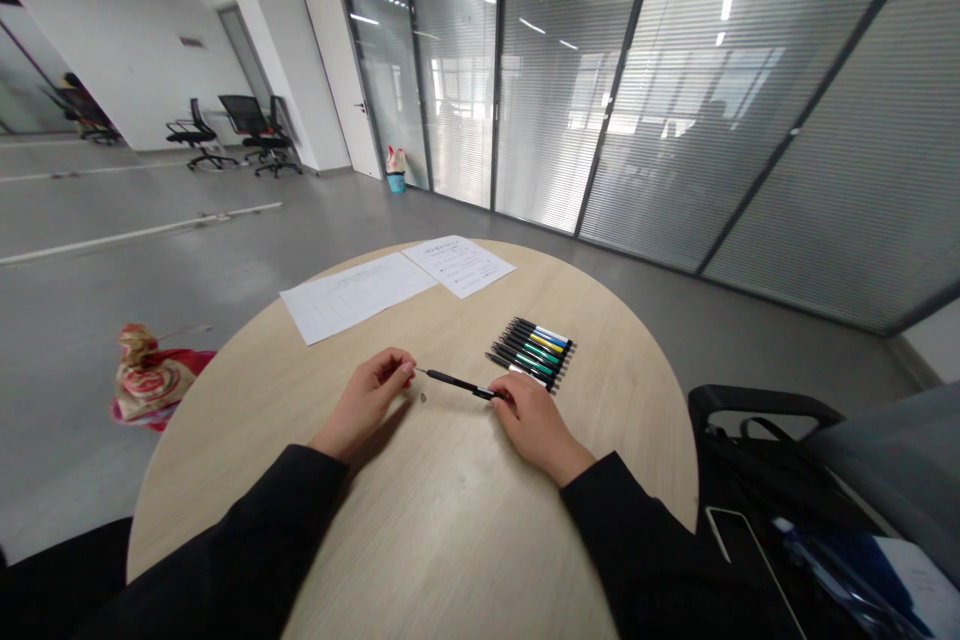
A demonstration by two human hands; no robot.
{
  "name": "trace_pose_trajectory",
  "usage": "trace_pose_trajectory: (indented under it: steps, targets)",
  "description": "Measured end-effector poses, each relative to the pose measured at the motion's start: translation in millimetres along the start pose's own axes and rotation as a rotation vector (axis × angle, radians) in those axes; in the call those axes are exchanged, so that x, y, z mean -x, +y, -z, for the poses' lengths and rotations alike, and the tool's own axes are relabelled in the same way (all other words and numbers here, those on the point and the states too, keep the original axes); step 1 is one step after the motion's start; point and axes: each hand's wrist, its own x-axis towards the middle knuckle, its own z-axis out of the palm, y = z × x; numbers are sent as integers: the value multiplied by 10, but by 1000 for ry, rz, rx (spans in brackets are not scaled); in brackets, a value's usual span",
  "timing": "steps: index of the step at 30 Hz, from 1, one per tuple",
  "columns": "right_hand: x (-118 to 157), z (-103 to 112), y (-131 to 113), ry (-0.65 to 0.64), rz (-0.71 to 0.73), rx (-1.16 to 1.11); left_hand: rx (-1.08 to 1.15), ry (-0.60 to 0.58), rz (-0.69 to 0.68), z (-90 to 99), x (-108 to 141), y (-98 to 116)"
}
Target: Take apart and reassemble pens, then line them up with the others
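Note:
Above the middle of the table a black pen [459, 383] lies level between both hands. My right hand [529, 420] is closed around its clip end, thumb and fingers pressed together. At the other end, a thin pale pen refill [420, 370] sticks out, and the fingertips of my left hand [373, 395] pinch it; its far part is hidden by those fingers. A tiny dark piece [423, 398], too small to name, rests on the table just below. Beyond my right hand lies a row of several pens [532, 350] with black, white, blue, yellow and green parts.
Two printed sheets, a left one [360, 295] and a right one [459, 265], lie at the back of the round wooden table [450, 540]. A chair [765, 405] with a phone [750, 560] stands at the right. A red and gold bag [154, 375] is on the floor at left.

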Motion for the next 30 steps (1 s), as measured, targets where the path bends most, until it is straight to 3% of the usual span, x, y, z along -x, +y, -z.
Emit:
trace_pose_trajectory:
  steps: [8,14,30]
  targets:
    - [8,13,-31,-12,10,-12,60,34,23,-34,7,42]
    - [10,2,-14,-10,9,-24,153,-65,61,-55,24,38]
    - [-3,18,-48,-46,9,5,112,-157,81,-70,53,91]
